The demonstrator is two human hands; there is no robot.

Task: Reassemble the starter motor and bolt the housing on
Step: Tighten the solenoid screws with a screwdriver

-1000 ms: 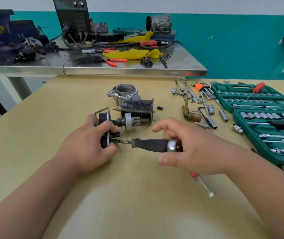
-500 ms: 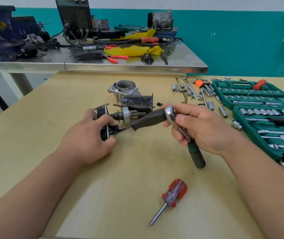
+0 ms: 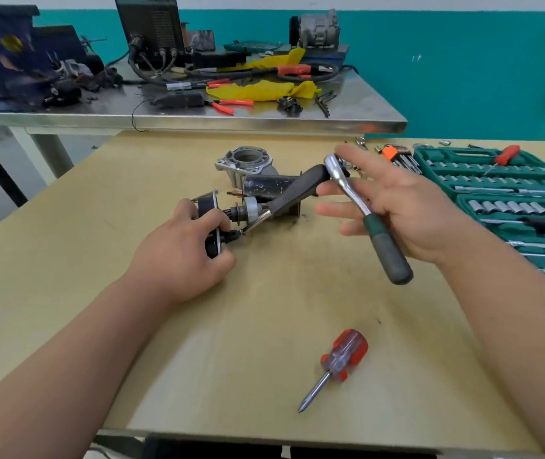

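My left hand [image 3: 181, 256] grips the black end cap [image 3: 213, 243] of the starter's shaft assembly [image 3: 249, 207] on the wooden table. A black-handled extension [image 3: 297, 190] runs from the cap up to the head of a ratchet wrench [image 3: 387, 250]. The ratchet lies across the palm of my right hand [image 3: 413, 207], whose fingers are spread straight. The black motor body [image 3: 271, 187] lies just behind the shaft. The aluminium housing [image 3: 246, 160] stands behind it, apart from the rest.
A red-handled screwdriver [image 3: 340, 356] lies on the table near me. A green socket set case [image 3: 496, 180] lies open at the right, with hex keys [image 3: 397, 157] beside it. A steel bench [image 3: 198, 117] crowded with tools stands behind the table.
My right hand raised the ratchet and extension from flat to slanted, then spread its fingers from a curled grip. The red screwdriver came into view. My left hand stayed on the cap.
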